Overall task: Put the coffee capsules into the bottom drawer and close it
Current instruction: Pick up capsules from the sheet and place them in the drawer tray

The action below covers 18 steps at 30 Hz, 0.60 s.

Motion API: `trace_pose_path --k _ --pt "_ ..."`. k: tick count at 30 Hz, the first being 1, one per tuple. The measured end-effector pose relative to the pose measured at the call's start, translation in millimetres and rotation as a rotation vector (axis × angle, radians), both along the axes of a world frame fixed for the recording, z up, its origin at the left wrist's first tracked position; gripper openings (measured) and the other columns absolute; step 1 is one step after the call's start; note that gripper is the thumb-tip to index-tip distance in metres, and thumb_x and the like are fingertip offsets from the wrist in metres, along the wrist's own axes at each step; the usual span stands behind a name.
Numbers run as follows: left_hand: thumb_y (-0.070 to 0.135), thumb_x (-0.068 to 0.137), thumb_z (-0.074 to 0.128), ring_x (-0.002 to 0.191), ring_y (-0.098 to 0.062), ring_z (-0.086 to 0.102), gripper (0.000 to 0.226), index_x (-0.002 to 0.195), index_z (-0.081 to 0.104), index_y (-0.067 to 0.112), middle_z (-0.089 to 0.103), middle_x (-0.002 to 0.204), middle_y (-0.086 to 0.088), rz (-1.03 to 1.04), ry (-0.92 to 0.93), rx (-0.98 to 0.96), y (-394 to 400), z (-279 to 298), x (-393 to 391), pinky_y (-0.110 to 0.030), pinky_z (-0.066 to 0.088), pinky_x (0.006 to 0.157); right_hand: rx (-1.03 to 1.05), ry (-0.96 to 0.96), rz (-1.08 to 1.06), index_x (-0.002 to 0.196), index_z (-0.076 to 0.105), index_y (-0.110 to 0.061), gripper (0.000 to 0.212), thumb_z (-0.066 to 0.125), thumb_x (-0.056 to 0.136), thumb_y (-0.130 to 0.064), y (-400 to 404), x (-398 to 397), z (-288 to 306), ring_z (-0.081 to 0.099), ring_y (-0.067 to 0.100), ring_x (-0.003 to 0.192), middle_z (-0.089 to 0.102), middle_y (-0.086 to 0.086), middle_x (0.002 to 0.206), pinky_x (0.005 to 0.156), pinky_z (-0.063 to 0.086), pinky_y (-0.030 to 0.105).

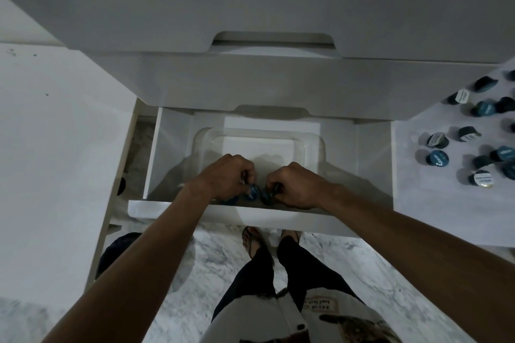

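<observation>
We have both hands down inside the open bottom drawer (373, 153), side by side at its near edge, above the clear plastic tray (315, 139) that sits on its floor. The left hand (225, 175) curls around a blue capsule (252, 193), and the right hand (292, 182) grips a darker capsule (266, 195); the two capsules nearly touch between our knuckles. The light is dim, so whether either hand hides a second capsule we cannot tell. The remaining capsules (437, 157) lie scattered on the white surface (418, 203) well off to our right (the right hand is plainly the nearer one for fetching them). The drawer runs straight away from us, so closing it means pushing its front panel (172, 209) forward.
</observation>
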<state>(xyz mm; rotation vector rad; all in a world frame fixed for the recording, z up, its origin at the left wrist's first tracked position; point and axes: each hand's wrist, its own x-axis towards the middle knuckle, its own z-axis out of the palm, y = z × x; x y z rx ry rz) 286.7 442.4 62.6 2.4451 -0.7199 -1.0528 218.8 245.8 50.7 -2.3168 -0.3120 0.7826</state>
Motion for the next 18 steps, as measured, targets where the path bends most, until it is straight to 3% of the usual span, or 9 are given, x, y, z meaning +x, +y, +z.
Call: trace_pose_path --k 4,12,18 --pt "0.018 0.074 0.079 0.084 -0.012 0.063 0.019 0.087 0.067 0.025 0.066 0.087 0.008 -0.034 0.027 0.023 1 -3 1 -0.035 0.056 0.078 -0.009 0.021 0.004 0.095 0.072 -0.02 0.016 0.068 0.082 -0.01 5 1 1 0.066 0.017 0.086 0.072 0.002 0.096 0.077 0.055 0.033" --pt "0.023 0.077 0.078 0.086 -0.011 0.064 0.029 0.104 0.067 0.025 0.07 0.09 0.008 -0.063 0.046 0.057 1 2 4 -0.032 0.055 0.08 -0.007 0.038 -0.025 0.096 0.068 -0.025 0.017 0.069 0.081 -0.017 8 1 2 0.065 0.018 0.087 0.071 0.001 0.096 0.078 0.055 0.038" --pt "0.033 0.077 0.078 0.091 -0.012 0.059 0.036 0.109 0.065 0.024 0.065 0.096 0.008 -0.02 -0.024 0.004 6 9 11 -0.035 0.053 0.084 0.047 -0.019 -0.253 0.098 0.068 -0.018 0.021 0.077 0.08 -0.021 5 1 19 0.06 0.008 0.082 0.066 -0.008 0.096 0.071 0.046 0.018"
